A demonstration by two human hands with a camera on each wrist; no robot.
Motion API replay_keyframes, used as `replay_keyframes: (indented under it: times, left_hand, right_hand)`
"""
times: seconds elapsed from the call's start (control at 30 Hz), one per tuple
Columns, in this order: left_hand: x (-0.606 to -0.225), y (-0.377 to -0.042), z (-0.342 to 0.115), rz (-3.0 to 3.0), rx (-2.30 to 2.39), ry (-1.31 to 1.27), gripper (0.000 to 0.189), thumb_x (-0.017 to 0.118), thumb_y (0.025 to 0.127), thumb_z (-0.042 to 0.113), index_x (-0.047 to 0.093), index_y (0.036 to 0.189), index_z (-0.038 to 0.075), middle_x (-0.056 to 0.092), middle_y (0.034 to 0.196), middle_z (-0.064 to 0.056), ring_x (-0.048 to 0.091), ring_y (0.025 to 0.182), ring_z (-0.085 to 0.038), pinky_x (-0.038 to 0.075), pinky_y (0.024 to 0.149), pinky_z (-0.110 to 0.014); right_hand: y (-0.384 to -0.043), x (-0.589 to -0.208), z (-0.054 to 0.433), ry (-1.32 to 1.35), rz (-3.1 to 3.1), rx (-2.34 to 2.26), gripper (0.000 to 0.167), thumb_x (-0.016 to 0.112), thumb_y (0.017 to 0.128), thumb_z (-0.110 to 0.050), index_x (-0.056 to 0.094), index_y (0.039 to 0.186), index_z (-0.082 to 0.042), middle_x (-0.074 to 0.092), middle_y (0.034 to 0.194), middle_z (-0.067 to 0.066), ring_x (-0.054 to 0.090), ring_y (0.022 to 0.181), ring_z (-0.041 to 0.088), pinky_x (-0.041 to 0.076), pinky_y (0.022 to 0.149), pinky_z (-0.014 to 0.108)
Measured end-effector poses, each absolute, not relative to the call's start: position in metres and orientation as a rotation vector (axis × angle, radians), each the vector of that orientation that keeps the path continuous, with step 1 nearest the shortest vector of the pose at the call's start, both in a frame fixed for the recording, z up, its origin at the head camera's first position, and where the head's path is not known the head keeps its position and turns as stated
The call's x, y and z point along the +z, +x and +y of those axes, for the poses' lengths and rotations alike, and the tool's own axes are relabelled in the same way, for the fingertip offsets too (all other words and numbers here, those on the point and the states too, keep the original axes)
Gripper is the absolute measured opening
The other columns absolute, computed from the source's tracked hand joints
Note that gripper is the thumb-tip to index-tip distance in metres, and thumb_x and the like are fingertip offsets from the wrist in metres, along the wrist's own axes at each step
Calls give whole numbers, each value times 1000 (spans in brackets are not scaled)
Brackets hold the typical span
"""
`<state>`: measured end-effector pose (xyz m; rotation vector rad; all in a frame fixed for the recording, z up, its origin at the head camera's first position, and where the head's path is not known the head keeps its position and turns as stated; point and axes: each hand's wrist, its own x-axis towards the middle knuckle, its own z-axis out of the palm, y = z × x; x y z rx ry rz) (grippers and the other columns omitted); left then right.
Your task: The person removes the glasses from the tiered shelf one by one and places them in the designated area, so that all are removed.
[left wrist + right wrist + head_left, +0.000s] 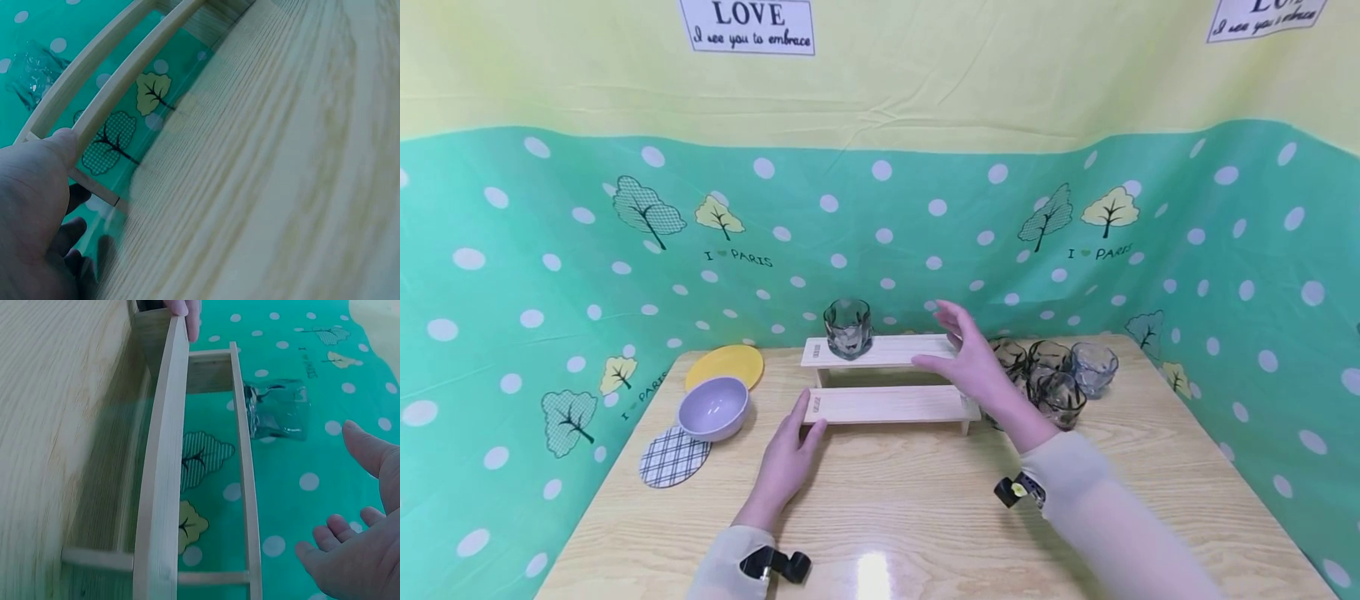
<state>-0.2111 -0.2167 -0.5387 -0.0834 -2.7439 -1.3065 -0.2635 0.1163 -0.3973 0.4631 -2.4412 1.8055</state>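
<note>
A two-tier wooden shelf point(887, 404) stands on the table, with one smoky-grey glass point(848, 330) upright near the left end of its upper tier. My left hand point(787, 454) holds the left end of the lower tier, thumb at the front edge and fingers around the corner. In the left wrist view, the thumb of this hand point(37, 194) presses the wooden end. Over the right end of the shelf hovers my right hand point(970, 358), thumb and fingers spread apart with nothing between them. The right wrist view shows that hand point(356, 537) beside the upper tier and glass point(278, 409).
Several smoky glasses point(1060, 398) and a bluish glass point(1094, 367) cluster right of the shelf, beside my right forearm. On the left are a lavender bowl point(713, 408), a yellow round plate point(726, 364) and a checked coaster point(673, 458). A patterned curtain point(880, 233) hangs behind the table.
</note>
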Motion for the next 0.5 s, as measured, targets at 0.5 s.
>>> replay_keyframes:
  times: [0.5]
  left_hand:
    - [-540,-212,-217,-2738,-1307,-88,75,52,117,48,22,178,16,32,178,-18,32,163,-41,25,133,-59]
  right_hand:
    - [-285,-400,75,488,-2440,1850,106,96,90,-22,30,174,-20,41,172,12,37,161,29,28,134,41]
